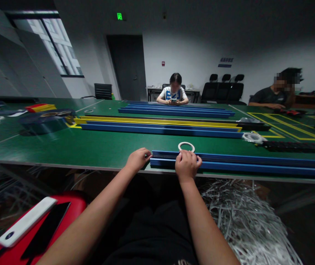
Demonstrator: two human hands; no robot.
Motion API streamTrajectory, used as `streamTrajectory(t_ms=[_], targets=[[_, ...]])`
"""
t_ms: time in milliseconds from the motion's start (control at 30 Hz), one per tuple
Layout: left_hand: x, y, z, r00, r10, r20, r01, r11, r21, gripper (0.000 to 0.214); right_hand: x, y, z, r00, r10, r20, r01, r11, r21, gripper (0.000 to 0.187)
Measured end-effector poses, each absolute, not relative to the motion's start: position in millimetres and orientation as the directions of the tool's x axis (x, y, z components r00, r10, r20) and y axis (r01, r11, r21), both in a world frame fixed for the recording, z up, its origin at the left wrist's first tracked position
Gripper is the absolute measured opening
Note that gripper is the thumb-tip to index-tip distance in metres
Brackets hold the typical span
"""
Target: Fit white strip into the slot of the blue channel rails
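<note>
blue strips (pixel 256 163) | long, stacked flat | table's near edge (pixel 63 164)

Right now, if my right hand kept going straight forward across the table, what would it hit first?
The right hand rests on the near blue rails. Straight ahead, the white tape ring lies just beyond them, so it would probably meet that first, though depth is hard to judge.

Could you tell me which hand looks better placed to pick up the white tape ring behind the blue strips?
Probably the right hand: it rests on the blue strips directly before the white tape ring. The left hand is at the strips' end, farther away.
</note>
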State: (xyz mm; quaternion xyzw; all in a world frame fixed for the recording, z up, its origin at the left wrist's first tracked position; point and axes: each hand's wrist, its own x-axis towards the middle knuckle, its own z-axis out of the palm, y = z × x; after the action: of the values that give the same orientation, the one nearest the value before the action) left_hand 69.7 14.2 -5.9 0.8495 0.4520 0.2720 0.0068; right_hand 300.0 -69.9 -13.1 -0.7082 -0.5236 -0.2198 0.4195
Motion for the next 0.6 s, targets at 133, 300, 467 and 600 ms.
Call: streamTrajectory(t_ms=[133,300,467,600], targets=[[69.0,8.0,-5.8,0.455,0.730,0.510,0.753,-0.621,0.218,0.019,298.5,-70.3,-11.0,0.353,0.555,0.754,0.928,-0.105,-0.357,0.030],[71.1,5.4,-4.5,0.483,0.691,0.538,0.729,-0.658,0.190,0.021,297.3,-71.1,-8.9,0.359,0.551,0.753,0.927,-0.116,-0.357,0.030],[72.1,4.5,-3.8,0.503,0.668,0.548,0.711,-0.680,0.177,0.020,298.6,-69.9,-11.4,0.350,0.554,0.756,0.930,-0.111,-0.349,0.030],[72.7,4.1,-3.2,0.532,0.650,0.543,0.671,-0.714,0.197,0.019,298.5,-69.3,-12.1,0.362,0.550,0.752,0.925,-0.110,-0.365,0.029]])
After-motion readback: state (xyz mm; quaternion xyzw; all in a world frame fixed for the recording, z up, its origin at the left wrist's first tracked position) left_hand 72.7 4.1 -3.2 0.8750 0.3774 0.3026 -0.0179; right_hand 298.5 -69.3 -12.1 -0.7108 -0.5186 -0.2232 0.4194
